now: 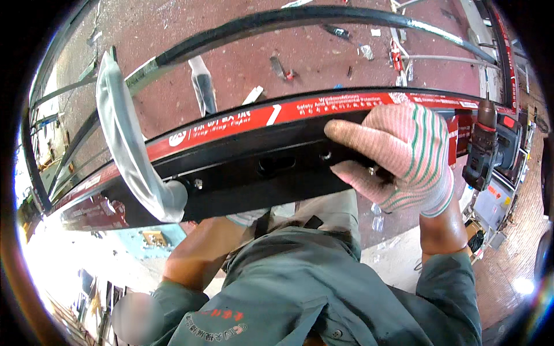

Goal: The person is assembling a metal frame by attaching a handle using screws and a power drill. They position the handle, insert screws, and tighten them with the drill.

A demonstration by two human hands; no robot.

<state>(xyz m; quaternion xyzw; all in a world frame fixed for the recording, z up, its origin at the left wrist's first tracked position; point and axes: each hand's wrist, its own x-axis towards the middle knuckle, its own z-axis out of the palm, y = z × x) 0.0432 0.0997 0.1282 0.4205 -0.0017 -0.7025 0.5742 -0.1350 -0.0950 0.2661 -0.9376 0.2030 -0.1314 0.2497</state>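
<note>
A black metal door or window profile (pixel 242 187) with red printed tape (pixel 323 109) spans the view in front of me. A lever handle (pixel 124 127) wrapped in whitish film is joined to its left part. Small screws or holes (pixel 198 184) and a slot (pixel 277 166) show in its face. My right hand (pixel 404 153), in a striped knit glove, is at the profile's right part, fingers curled and index finger and thumb toward the face; a small shiny piece shows inside the grip. My left hand (pixel 248 217) is mostly hidden behind the profile's lower edge, fingers out of sight.
A cordless drill (pixel 485 144) stands at the right, bit upward, beside a grey case (pixel 496 202). A curved dark frame bar (pixel 277 18) crosses the far side. Another film-wrapped handle (pixel 203 86) is beyond the profile. Scraps (pixel 280 68) lie on the reddish floor.
</note>
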